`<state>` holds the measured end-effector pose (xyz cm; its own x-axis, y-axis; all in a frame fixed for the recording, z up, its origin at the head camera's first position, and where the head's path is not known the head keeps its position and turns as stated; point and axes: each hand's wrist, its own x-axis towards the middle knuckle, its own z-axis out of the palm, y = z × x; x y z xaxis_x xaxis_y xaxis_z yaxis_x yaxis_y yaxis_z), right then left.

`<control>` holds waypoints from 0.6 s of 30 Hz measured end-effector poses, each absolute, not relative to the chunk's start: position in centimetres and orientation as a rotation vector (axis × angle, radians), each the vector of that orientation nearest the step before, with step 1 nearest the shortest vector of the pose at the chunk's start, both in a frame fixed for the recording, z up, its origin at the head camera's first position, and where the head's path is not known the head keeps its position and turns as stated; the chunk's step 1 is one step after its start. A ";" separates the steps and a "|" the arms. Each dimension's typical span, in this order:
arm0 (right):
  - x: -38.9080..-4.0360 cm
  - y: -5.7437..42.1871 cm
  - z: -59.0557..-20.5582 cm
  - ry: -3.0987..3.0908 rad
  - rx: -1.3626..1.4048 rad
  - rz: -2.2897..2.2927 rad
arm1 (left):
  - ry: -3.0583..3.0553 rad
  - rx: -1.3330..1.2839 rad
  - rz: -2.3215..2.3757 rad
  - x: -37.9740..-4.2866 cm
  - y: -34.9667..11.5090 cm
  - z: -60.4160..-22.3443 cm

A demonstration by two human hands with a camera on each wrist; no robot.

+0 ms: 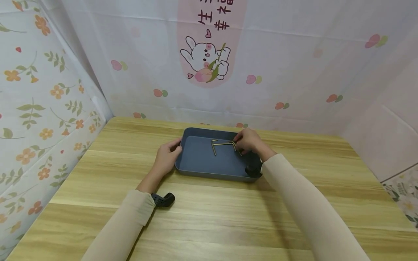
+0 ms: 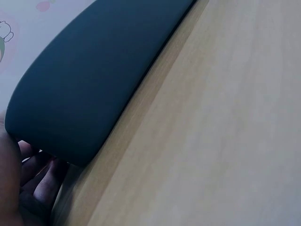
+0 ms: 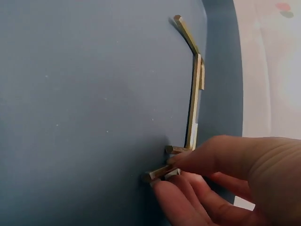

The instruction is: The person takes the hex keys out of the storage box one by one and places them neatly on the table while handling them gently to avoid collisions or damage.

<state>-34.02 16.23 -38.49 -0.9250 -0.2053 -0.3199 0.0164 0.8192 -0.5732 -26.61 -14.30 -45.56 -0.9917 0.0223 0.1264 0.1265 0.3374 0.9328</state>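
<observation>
A shallow dark blue-grey tray (image 1: 199, 159) sits on the wooden table. At its left end my left hand (image 1: 166, 156) grips the wall, thumb by the rim and fingers outside; the left wrist view shows those fingers (image 2: 44, 186) tucked against the tray's corner. Over the tray's right part, my right hand (image 1: 249, 140) pinches a brass-coloured hex key (image 3: 159, 173) between thumb and fingers, which hide much of it. Beside it lies a second L-shaped hex key (image 3: 192, 103), its end close to the fingertips. A third hex key (image 1: 213, 148) lies farther left, touching or overlapping the second one.
Around the tray spreads the wood-grain table (image 1: 209, 217). A white printed curtain (image 1: 294, 72) hangs behind its back edge, and a floral cloth (image 1: 42, 108) hangs at the left. Black wrist devices (image 1: 163, 200) are worn on both arms, the right one overlapping the tray's front right corner.
</observation>
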 end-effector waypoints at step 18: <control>-33.5 16.6 -38.4 2.576 -0.032 -0.996 | -2.505 -0.130 -1.739 -26.5 -14.2 -45.4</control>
<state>-33.53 16.55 -38.44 -0.9285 -0.1547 -0.3374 0.1126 0.7489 -0.6531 -26.47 -14.20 -45.35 -0.9924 0.0189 0.1218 0.1207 0.3487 0.9294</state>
